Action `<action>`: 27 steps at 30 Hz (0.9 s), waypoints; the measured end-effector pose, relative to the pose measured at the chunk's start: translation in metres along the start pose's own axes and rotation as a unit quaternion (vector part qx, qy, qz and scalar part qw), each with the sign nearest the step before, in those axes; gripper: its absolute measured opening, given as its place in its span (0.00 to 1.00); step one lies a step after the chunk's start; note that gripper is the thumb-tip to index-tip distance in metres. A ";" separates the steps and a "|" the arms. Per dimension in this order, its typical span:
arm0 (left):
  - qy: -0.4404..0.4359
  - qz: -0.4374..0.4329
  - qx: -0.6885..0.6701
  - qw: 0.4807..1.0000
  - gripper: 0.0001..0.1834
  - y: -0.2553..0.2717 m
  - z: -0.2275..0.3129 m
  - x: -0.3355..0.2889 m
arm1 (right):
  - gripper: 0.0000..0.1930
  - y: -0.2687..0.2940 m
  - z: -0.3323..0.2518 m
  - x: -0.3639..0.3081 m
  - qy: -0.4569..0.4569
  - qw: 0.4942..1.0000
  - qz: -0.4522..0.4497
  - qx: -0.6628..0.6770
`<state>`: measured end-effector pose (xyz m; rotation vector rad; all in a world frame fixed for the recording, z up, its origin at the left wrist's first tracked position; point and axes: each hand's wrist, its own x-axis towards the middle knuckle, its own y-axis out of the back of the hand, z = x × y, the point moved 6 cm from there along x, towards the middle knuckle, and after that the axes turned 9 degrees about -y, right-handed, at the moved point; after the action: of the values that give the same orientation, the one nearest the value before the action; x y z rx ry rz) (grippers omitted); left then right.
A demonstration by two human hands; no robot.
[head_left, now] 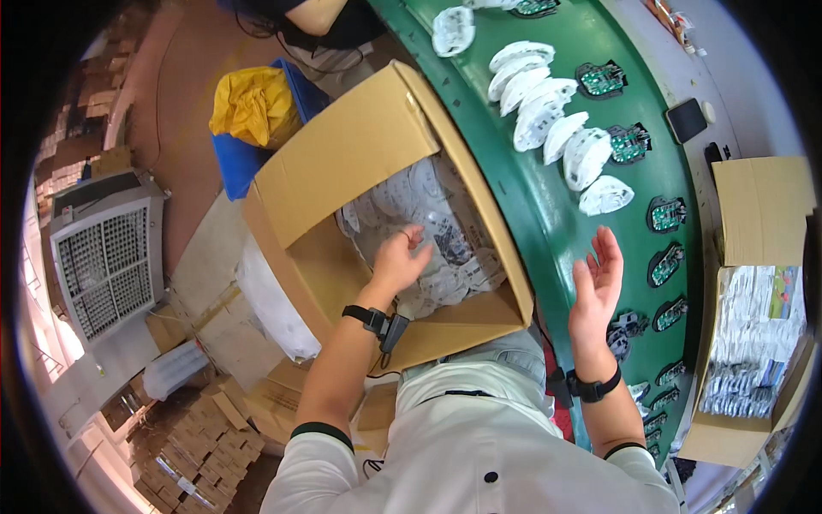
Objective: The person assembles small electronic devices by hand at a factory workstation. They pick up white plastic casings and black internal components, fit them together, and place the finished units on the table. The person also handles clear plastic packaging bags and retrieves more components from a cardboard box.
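My left hand reaches over an open cardboard box, its thumb and fingers apart and nothing seen in them. Under it, in the box, lie many white rounded plastic shells, some seeming to be in clear bags. My right hand is held over the green conveyor belt, palm turned inward, fingers stretched and empty. Just beyond it is a row of white plastic shells leaning on each other. Beside these, black mouse-shaped bases with green circuit boards stand in a line along the belt.
A blue bin with a yellow bag stands behind the box. At the right, another open carton holds silvery packets. A dark phone-like device lies on the side ledge. Leftward stands a grey air cooler; another person's arm shows at the top.
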<state>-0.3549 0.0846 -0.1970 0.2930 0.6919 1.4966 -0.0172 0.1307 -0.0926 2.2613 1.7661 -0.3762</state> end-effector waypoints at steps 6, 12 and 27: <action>-0.001 -0.290 0.154 0.945 0.52 -0.087 -0.078 -0.072 | 0.24 -0.070 0.011 -0.013 -0.042 0.976 -0.188 -0.099; -0.003 -0.349 0.261 0.900 0.48 -0.132 -0.065 -0.052 | 0.25 -0.189 0.003 -0.052 0.288 0.690 -0.274 -0.605; 0.311 0.022 -0.251 0.916 0.36 -0.067 -0.162 -0.067 | 0.51 -0.149 0.244 -0.005 -0.191 0.478 -0.424 -0.745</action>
<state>-0.3905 -0.0237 -0.3460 -0.5927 0.7610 1.7636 -0.1753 0.0763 -0.3241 -0.0061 1.5404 0.4226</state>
